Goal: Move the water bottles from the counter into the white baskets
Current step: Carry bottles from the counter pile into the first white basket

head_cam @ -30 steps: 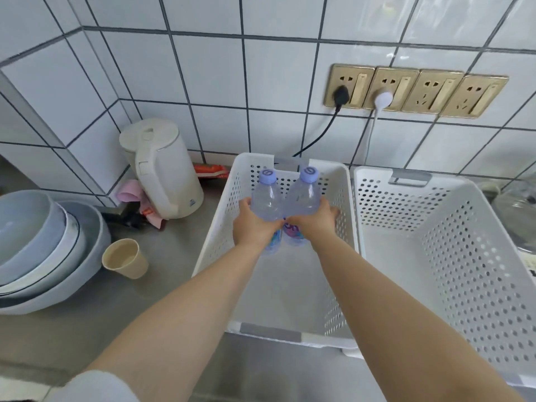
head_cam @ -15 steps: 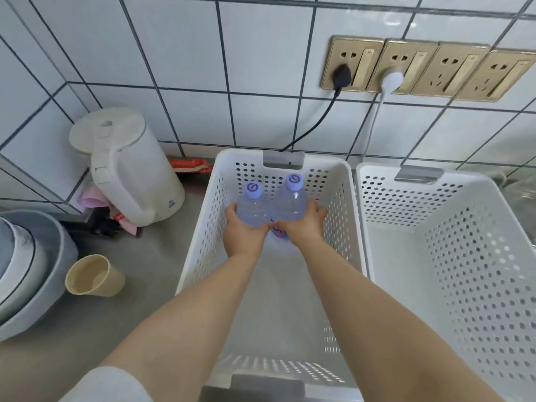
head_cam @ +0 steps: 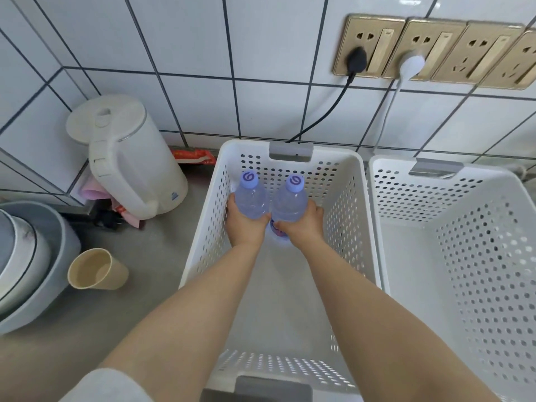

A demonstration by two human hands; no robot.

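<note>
White tiled wall (head_cam: 269,42) backs a grey counter (head_cam: 145,256). Four gold sockets (head_cam: 368,44) sit high on the wall at right; a black plug (head_cam: 356,60) and a white plug (head_cam: 411,65) occupy the first two, their cords running down behind the baskets.

On the counter at left: a white kettle (head_cam: 130,158) against the wall, pink cloth (head_cam: 95,192) at its foot, a red packet (head_cam: 193,156) behind it, a beige cup (head_cam: 95,269) lying on its side, and stacked grey bowls (head_cam: 32,262) at the frame's edge.

Two white perforated baskets stand side by side, touching or nearly so. Right basket (head_cam: 475,256) holds nothing visible. Left basket (head_cam: 200,227) contains both forearms and both bottles; its side walls flank the hands closely.

Left hand (head_cam: 246,224) grips the left bottle (head_cam: 251,198) from the near side, fingers curled round the body. Right hand (head_cam: 304,226) grips the right bottle (head_cam: 290,203) likewise. Both bottles are upright, tilted slightly towards the far wall, purple caps uppermost, and touch each other at the shoulder. They sit low inside the left basket near its far end. Whether their bases rest on the basket floor cannot be determined; the hands cover that area.
</note>
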